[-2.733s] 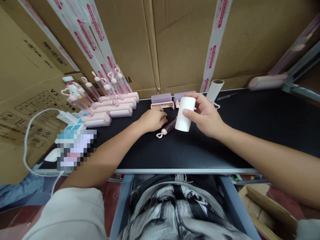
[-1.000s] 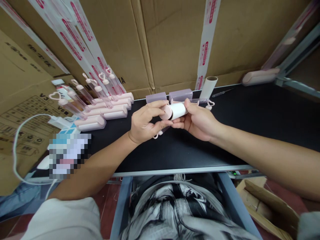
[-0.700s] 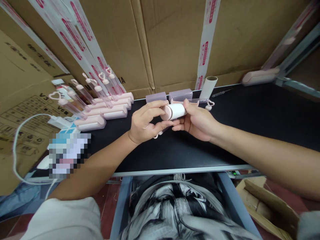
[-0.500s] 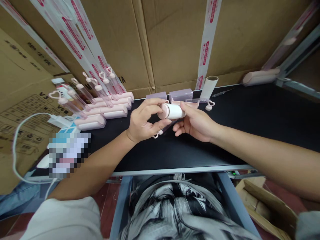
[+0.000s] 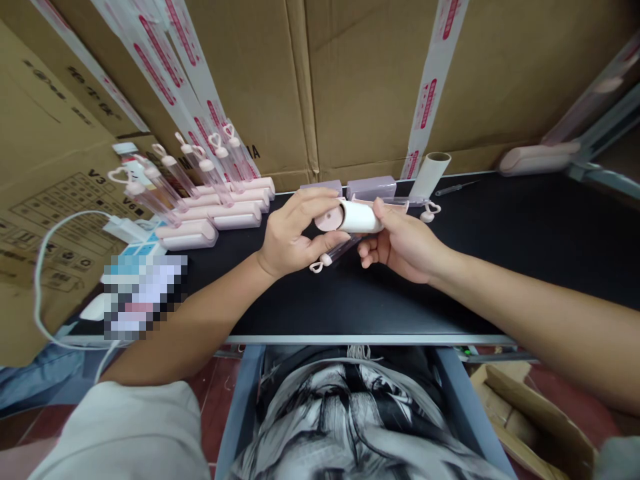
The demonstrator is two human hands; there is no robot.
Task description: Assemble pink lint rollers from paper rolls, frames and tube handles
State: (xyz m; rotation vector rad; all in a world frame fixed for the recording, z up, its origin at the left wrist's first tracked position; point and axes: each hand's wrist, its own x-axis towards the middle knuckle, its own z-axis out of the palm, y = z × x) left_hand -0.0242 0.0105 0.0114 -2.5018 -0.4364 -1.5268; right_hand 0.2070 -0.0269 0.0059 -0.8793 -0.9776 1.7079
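Above the middle of the black table, both hands hold a lint roller's white roll [image 5: 361, 217] with a round pink end [image 5: 331, 218]. My left hand [image 5: 295, 233] grips it at the pink end, thumb below and fingers over the top. The right hand [image 5: 407, 240] pinches the roll's other end, with its lower fingers curled underneath. A clear handle with a pink heart loop [image 5: 325, 261] lies just below the roll. Behind my right hand is a pink half-open cover [image 5: 395, 205], partly hidden. Another looped handle [image 5: 429, 212] lies to its right.
Several pink lint rollers [image 5: 235, 216] with upright handles stand at left. At the back are purple boxes [image 5: 371, 189], a white tube [image 5: 431, 175] and a screwdriver-like tool [image 5: 457, 187]. A phone [image 5: 145, 297], power strip [image 5: 143, 247] and white cable [image 5: 37, 293] lie left.
The pink end now sits closer against the white roll; the dark gap between them has gone. The whole view has shifted slightly, with both hands still on the roll.
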